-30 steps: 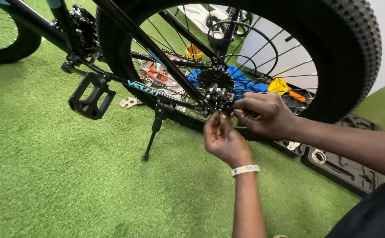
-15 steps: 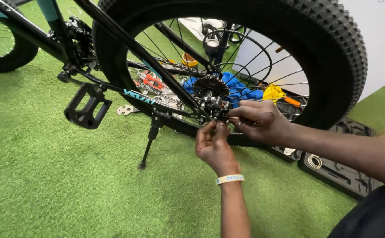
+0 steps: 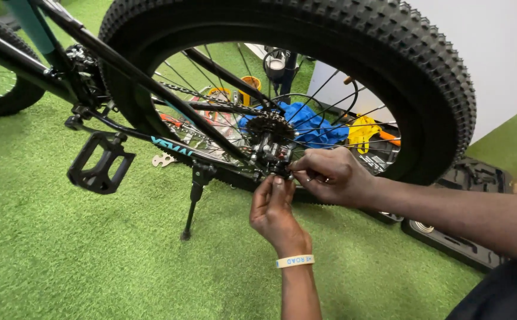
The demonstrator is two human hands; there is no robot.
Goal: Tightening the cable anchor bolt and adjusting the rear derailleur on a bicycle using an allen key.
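Your left hand [image 3: 275, 214] reaches up from below, its fingers [image 3: 265, 191] pinched on a small part at the rear derailleur [image 3: 268, 155], just under the sprocket cluster [image 3: 266, 125]. Your right hand [image 3: 334, 176] comes in from the side, fingers curled and closed on the same spot, touching the left fingertips. What exactly sits between them is too small to tell; it may be a bolt, a cable end or a small tool.

The derailleur hangs at the hub of the rear wheel [image 3: 424, 77], between the spokes and the black frame stay [image 3: 151, 80]. The chain [image 3: 193, 90] looks to be on the sprockets and the wheel sits in the frame, so by my reading the bigger assembly is in place and you are at a fine adjustment or fastening, not yet finished, since both hands are at the part.

Further out, the kickstand [image 3: 192, 201] props the bike on the green turf [image 3: 63, 255], and the pedal [image 3: 99, 163] hangs to the left. A flat wrench [image 3: 162, 159] lies on the turf behind the stay. Behind the spokes lie a blue cloth [image 3: 311, 125] and a yellow tool [image 3: 362, 131]; a black tool case [image 3: 460, 243] lies open under your right forearm.
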